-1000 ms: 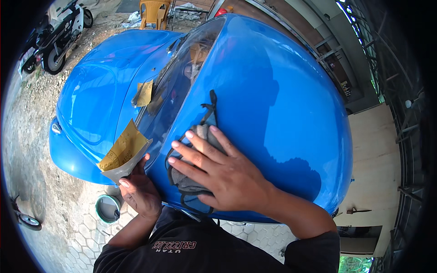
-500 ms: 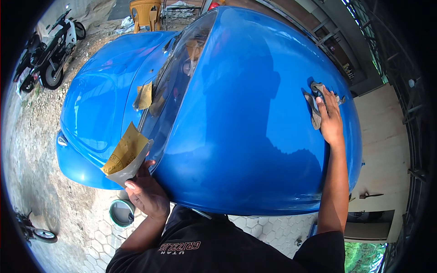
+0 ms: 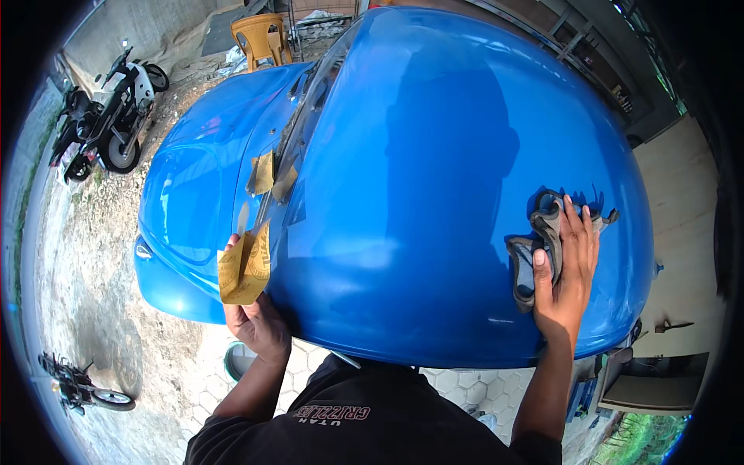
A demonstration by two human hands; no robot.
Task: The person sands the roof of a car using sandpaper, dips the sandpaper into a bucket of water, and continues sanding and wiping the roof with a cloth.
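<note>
On my feed, the grey cloth (image 3: 524,267) lies bunched on the right part of the blue car roof (image 3: 434,271), beneath my right grip (image 3: 572,283), fingers extended over it, not clenched; its longer spread slants across them. Left of the roof, my left grip (image 3: 260,329) is closed around yellow sandpaper (image 3: 242,275).

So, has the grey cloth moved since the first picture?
Yes: the grey cloth has moved rightward across the blue roof, away from the windshield, under the right hand.
</note>
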